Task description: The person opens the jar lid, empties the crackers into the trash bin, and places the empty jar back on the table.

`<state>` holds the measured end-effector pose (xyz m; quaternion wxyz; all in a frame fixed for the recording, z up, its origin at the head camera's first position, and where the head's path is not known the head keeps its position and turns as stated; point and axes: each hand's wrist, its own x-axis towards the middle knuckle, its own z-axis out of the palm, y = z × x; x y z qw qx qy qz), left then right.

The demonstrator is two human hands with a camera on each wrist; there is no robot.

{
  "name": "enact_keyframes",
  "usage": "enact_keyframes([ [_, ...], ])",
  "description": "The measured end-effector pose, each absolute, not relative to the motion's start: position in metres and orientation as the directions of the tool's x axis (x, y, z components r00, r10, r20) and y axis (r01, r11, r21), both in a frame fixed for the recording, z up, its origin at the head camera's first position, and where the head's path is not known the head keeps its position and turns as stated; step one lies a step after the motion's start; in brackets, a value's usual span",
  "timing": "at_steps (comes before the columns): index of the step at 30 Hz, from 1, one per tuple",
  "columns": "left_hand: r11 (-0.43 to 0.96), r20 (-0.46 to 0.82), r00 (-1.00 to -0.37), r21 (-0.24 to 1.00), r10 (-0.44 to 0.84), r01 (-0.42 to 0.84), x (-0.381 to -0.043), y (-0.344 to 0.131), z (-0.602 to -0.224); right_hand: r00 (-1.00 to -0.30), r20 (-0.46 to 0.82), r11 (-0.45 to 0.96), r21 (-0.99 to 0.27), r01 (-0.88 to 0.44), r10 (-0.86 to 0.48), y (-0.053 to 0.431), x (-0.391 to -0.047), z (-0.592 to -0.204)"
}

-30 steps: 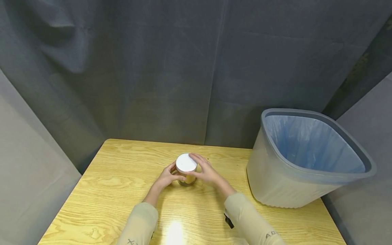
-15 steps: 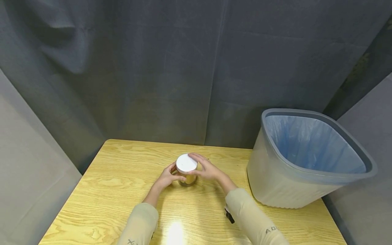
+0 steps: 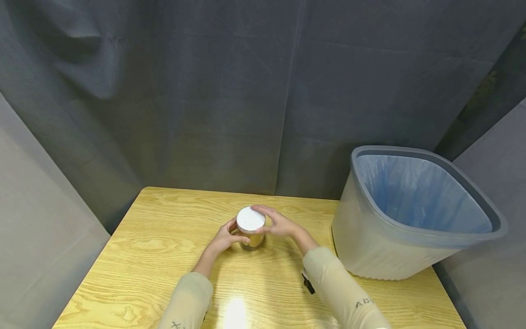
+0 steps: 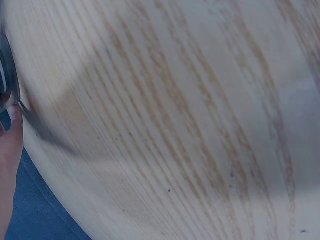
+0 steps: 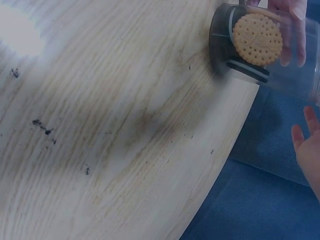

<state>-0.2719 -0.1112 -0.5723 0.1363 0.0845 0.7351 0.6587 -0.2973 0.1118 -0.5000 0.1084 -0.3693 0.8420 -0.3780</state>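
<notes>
A clear jar with a white lid stands on the wooden table near its far edge. Through its wall in the right wrist view show a round biscuit and a dark one. My left hand grips the jar's body from the left, thumb in front. From the right, my right hand holds the lid's edge between thumb and fingers. The left wrist view catches only the jar's base and part of the left hand at its left border.
A large bin with a blue liner bag stands at the right of the table. A dark curtain hangs behind the table's far edge. Grey panels flank both sides.
My right hand has turned slightly at the lid, its wrist and forearm shifting a little up and right. The left hand and jar have stayed almost in place.
</notes>
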Motion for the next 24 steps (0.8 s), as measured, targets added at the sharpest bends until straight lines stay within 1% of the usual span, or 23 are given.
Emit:
enact_keyframes([
  [6, 0.119, -0.088, -0.95, 0.991, 0.299, -0.055, -0.271, -0.111, -0.572, -0.673, 0.074, 0.419, -0.732, -0.538, -0.736, 0.114, -0.301, -0.496],
  [15, 0.115, -0.093, -0.951, 0.991, 0.294, -0.062, -0.27, -0.11, -0.569, -0.655, 0.007, 0.412, -0.772, -0.484, -0.755, 0.113, -0.304, -0.489],
  [24, 0.113, -0.094, -0.951, 0.992, 0.293, -0.063, -0.27, -0.11, -0.57, -0.651, -0.01, 0.414, -0.779, -0.47, -0.759, 0.112, -0.303, -0.486],
])
